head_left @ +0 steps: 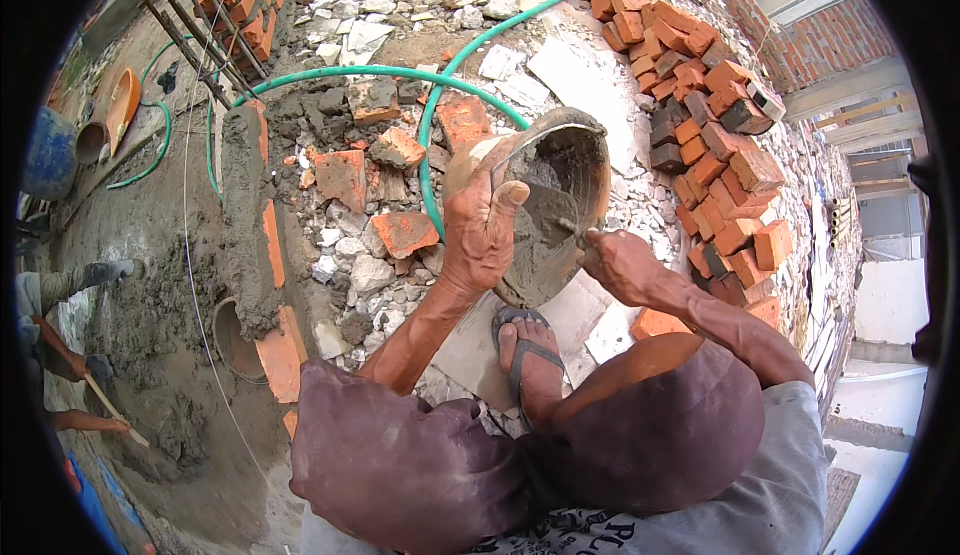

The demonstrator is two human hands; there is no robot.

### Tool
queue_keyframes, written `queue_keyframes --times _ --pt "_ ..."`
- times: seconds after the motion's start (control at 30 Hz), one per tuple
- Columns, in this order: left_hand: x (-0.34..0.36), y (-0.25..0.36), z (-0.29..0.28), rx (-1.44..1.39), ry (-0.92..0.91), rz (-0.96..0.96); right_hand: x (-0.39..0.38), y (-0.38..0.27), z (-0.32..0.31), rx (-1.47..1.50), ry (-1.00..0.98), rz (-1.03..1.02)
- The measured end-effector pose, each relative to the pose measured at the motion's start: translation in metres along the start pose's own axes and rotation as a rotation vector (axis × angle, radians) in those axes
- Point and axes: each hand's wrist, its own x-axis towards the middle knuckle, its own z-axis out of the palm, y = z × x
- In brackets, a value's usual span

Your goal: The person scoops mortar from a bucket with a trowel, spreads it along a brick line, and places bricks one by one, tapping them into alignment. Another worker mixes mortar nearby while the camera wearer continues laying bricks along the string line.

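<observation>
A tilted bucket (597, 170), its wall smeared with cement, hangs over my sandalled foot with its mouth toward me. Wet grey mortar (535, 240) coats its inside. My left hand (482, 230) is closed on the bucket's left rim, thumb up along the edge. At the right rim, my right hand (622, 267) is closed round what looks like the handle of a trowel (568, 226). Mortar covers most of that tool, so its blade is hard to make out.
A green hose (445, 80) loops behind the bucket over rubble. Orange bricks (715, 170) lie heaped at right. To the left runs a low brick course (280, 350) with mortar, a taut string and upright rebar (180, 35). Another person's hand (95, 420) holds a wooden handle at far left.
</observation>
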Motion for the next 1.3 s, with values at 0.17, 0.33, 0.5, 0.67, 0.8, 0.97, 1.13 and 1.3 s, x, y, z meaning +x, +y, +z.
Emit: queue_keyframes --times 0.17,0.33,0.5,0.67,0.8,0.97,1.13,1.3 --pt "-0.001 -0.003 -0.009 0.038 0.047 -0.103 0.01 -0.002 0.023 0.615 -0.182 -0.104" --pt "0.014 -0.024 -0.068 0.067 0.11 -0.145 0.002 0.002 -0.021 1.068 -0.285 -0.023" --pt "-0.027 -0.03 -0.127 0.024 0.357 -0.179 -0.018 -0.011 -0.088 0.596 -0.137 -0.033" --pt "-0.147 0.005 -0.161 0.443 0.655 -0.376 -0.007 -0.042 -0.138 0.449 -0.344 -0.192" --pt "-0.233 0.038 -0.159 0.837 0.69 -0.423 0.044 -0.097 -0.138 0.118 -0.469 -0.49" --pt "-0.3 0.067 -0.158 1.22 0.819 -0.475 0.115 -0.225 -0.086 -0.037 -0.7 -0.777" --pt "-0.334 0.079 -0.172 1.448 0.996 -0.539 0.155 -0.329 -0.028 -0.363 -0.519 -1.413" --pt "-0.341 0.072 -0.182 1.449 1.103 -0.558 0.161 -0.354 0.023 -0.683 0.121 -1.768"
